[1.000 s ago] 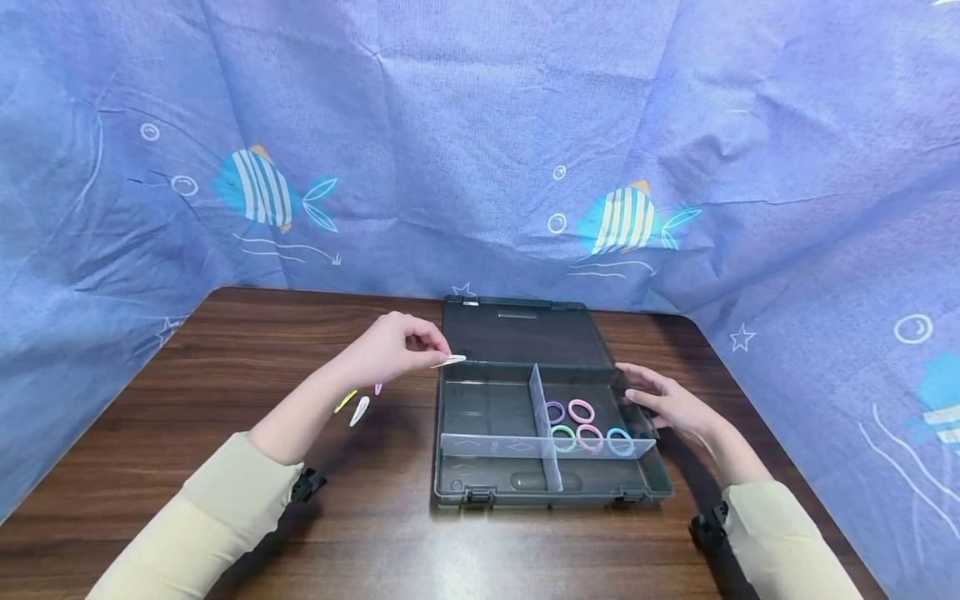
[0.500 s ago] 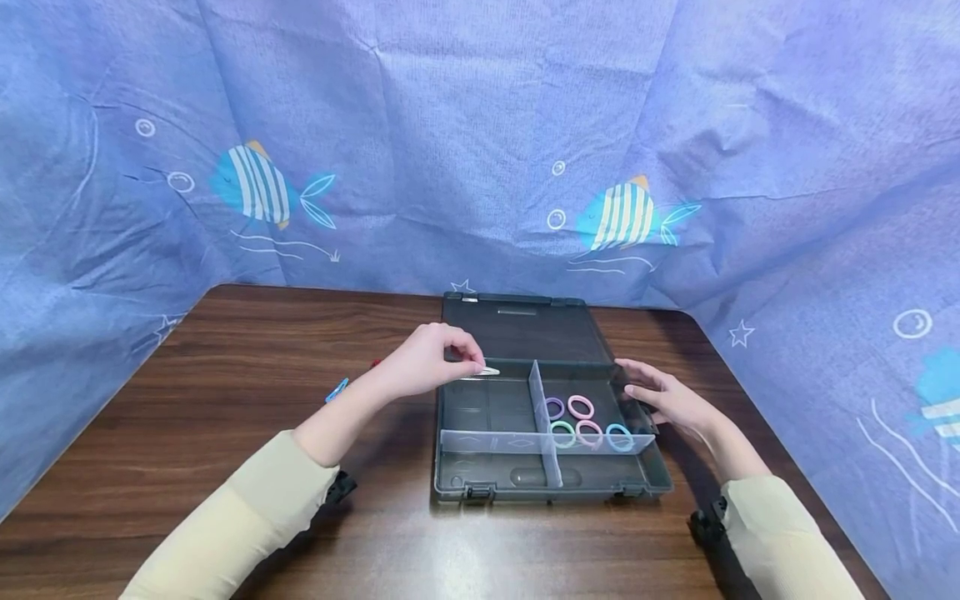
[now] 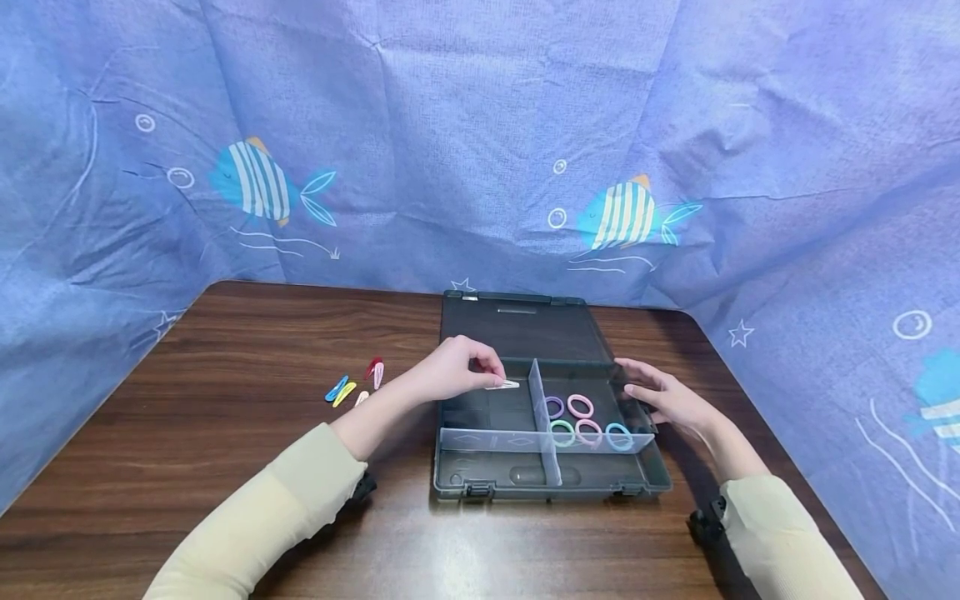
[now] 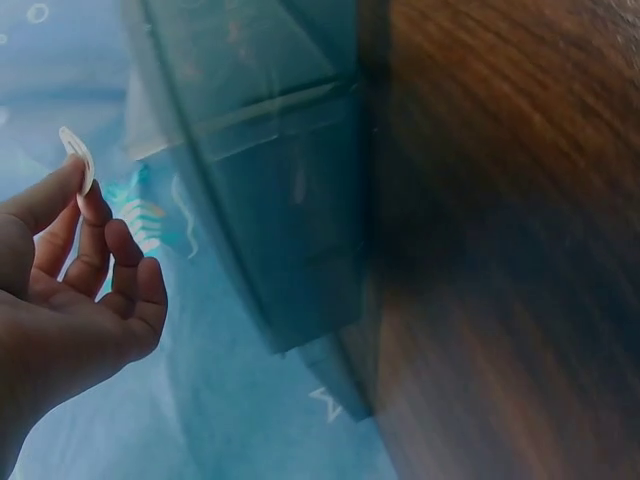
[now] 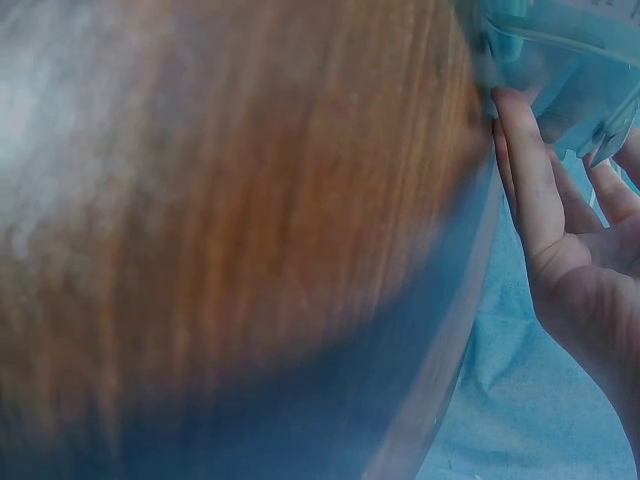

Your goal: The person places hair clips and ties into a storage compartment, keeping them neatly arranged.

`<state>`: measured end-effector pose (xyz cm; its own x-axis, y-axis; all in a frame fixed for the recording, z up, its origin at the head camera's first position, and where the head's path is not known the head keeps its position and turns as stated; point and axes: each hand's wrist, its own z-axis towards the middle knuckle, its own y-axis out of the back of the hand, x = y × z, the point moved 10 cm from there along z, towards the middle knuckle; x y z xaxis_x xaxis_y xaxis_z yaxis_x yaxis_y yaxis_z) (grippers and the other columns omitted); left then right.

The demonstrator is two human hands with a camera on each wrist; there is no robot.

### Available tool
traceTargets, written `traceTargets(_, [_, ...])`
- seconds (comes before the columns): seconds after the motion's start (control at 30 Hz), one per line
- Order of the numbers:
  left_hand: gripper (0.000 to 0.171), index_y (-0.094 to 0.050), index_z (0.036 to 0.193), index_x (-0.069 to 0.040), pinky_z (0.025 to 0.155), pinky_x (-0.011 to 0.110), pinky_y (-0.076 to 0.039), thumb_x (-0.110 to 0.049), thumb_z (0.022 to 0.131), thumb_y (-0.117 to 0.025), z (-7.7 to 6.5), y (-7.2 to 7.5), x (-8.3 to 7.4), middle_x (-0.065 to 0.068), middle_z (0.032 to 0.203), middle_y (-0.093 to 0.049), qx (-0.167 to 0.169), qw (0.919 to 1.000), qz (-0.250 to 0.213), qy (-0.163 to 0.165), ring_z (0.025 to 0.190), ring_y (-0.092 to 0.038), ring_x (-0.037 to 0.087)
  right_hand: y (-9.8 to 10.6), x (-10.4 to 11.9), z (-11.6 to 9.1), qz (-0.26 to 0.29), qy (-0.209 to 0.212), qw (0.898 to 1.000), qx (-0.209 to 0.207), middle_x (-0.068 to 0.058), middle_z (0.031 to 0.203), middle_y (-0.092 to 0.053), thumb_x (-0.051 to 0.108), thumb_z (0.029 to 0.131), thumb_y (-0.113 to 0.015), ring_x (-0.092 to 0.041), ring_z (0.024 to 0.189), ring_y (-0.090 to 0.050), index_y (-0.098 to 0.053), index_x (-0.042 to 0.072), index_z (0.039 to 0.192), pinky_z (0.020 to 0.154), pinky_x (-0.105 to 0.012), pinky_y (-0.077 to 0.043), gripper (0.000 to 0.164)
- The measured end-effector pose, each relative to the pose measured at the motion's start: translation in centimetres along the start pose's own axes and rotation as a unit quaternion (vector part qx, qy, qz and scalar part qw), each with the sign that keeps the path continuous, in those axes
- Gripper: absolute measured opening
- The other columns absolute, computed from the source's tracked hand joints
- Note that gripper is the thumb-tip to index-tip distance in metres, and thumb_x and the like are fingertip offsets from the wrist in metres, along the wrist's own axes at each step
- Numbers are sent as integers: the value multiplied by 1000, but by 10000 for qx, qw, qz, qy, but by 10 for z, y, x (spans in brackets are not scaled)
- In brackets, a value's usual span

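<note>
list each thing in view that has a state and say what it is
Organizer box: open, lid folded back
Dividers: upright
Five hair ties: inside back-right compartment
White snap clip: pinched by left hand, snapped or unsnapped unclear
Five other snap clips: on table, one partly hidden
</note>
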<state>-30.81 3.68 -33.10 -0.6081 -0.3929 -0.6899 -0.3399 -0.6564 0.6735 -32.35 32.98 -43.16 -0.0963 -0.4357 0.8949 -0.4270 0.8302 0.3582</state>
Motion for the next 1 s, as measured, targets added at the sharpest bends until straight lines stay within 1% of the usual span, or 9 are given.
traceTargets(0.17, [4, -72, 81, -15, 60, 20, -41, -17, 84, -71, 6, -16, 3, -8, 68, -62, 226, 9997, -6, -75, 63, -51, 5, 0, 0, 1, 21, 7, 10000, 1, -19, 151, -20, 31, 97, -51, -34, 124, -42, -21, 18, 150, 82, -46, -51, 62])
traceTargets(0.33, [4, -72, 80, -16, 61, 19, -42, -18, 84, -72, 12, -32, 9, -9, 68, -63, 505, 9987, 94, -39, 63, -52, 3, 0, -1, 1, 57, 21, 10000, -14, -20, 150, -22, 29, 97, -51, -31, 122, -45, -22, 18, 150, 81, -47, -51, 61])
traceTargets(0.5, [4, -72, 80, -15, 61, 18, -42, -17, 84, -72, 18, -49, 17, -9, 68, -64, 881, 9961, 31, 54, 63, -53, 2, 0, -2, 1, 73, 2, 10000, -32, -21, 149, -24, 25, 99, -49, -29, 119, -48, -21, 18, 150, 80, -47, -52, 58])
traceTargets(0.6, [4, -71, 79, -15, 61, 18, -43, -15, 84, -71, 20, -59, 19, -8, 68, -65, 1136, 9935, 32, 8, 62, -54, 2, 0, -3, 2, 81, -15, 10000, -32, -21, 148, -25, 26, 99, -49, -28, 118, -49, -21, 18, 150, 80, -47, -52, 59])
traceTargets(0.73, [6, -71, 78, -15, 61, 18, -44, -14, 84, -71, 21, -71, 23, -9, 68, -64, 1462, 9890, 221, -74, 61, -54, 2, 1, -3, 2, 56, -10, 10000, -32, -21, 148, -25, 27, 98, -50, -27, 117, -49, -21, 19, 150, 80, -46, -52, 60])
traceTargets(0.8, [7, -71, 78, -16, 61, 18, -44, -14, 85, -70, 21, -76, 26, -9, 68, -64, 1587, 9868, 315, -39, 62, -54, 2, 1, -3, 2, 64, -11, 10000, -34, -21, 148, -25, 27, 98, -50, -26, 117, -50, -21, 19, 150, 79, -46, -52, 60])
traceTargets(0.9, [8, -70, 78, -17, 61, 18, -45, -14, 85, -70, 21, -82, 30, -10, 67, -63, 1697, 9847, 403, 71, 62, -54, 2, 1, -3, 1, 85, -12, 10000, -28, -22, 148, -26, 26, 99, -50, -24, 115, -51, -21, 18, 150, 79, -46, -52, 60])
traceTargets(1.0, [9, -70, 76, -17, 61, 18, -44, -15, 84, -71, 22, -86, 32, -11, 66, -62, 1759, 9828, 547, 100, 61, -53, 1, 1, -4, 1, 105, -14, 9999, -39, -22, 148, -26, 25, 99, -49, -23, 114, -52, -21, 18, 150, 79, -45, -52, 59])
